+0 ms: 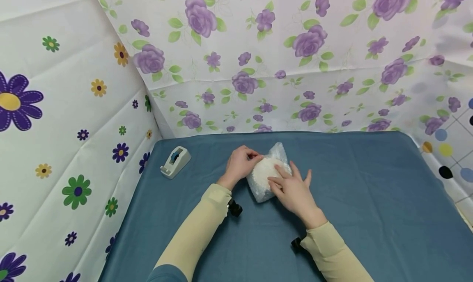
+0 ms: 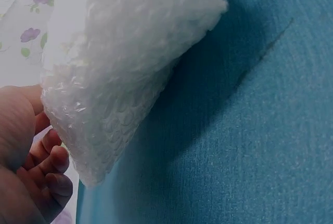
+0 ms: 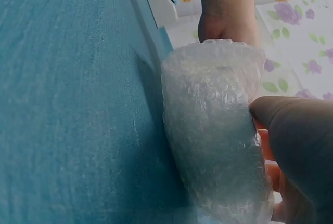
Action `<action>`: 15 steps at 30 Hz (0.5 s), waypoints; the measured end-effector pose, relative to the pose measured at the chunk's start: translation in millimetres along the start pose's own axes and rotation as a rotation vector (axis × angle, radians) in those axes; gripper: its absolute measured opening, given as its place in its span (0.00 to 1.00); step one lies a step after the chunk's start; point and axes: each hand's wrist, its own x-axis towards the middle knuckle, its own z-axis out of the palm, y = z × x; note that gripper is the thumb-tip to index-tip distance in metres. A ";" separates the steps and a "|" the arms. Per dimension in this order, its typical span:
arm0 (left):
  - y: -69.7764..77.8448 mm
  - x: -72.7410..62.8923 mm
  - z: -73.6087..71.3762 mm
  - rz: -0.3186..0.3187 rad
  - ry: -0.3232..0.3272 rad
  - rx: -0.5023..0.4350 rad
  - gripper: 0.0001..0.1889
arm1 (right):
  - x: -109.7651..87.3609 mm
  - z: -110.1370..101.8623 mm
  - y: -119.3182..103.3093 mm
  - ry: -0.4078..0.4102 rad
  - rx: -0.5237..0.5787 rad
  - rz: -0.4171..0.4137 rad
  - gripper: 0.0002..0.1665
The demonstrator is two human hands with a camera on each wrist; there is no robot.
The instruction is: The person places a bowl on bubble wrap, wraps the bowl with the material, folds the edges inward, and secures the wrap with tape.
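A bubble-wrapped package (image 1: 260, 191) lies near the middle of the table, a round cream-white object (image 1: 267, 172) showing through the wrap. One corner of the bubble wrap (image 2: 119, 52) sticks up at its far side. My left hand (image 1: 242, 163) pinches the wrap at the package's upper left edge, fingers curled. On the right, my right hand (image 1: 293, 187) rests its fingertips on top of the package, the other fingers spread out. In the right wrist view, my right thumb (image 3: 291, 130) touches the side of the wrapped package (image 3: 213, 130).
A white tape dispenser (image 1: 175, 162) stands at the table's far left. The blue-grey cloth (image 1: 369, 191) covers the table up to a flowered backdrop (image 1: 281, 68) behind it. Another flowered sheet (image 1: 74, 150) hangs along the left side.
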 end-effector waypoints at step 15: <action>-4.9 0.4 -6.5 0.009 0.052 -0.048 0.15 | -1.8 -16.0 6.4 0.153 0.082 -0.064 0.12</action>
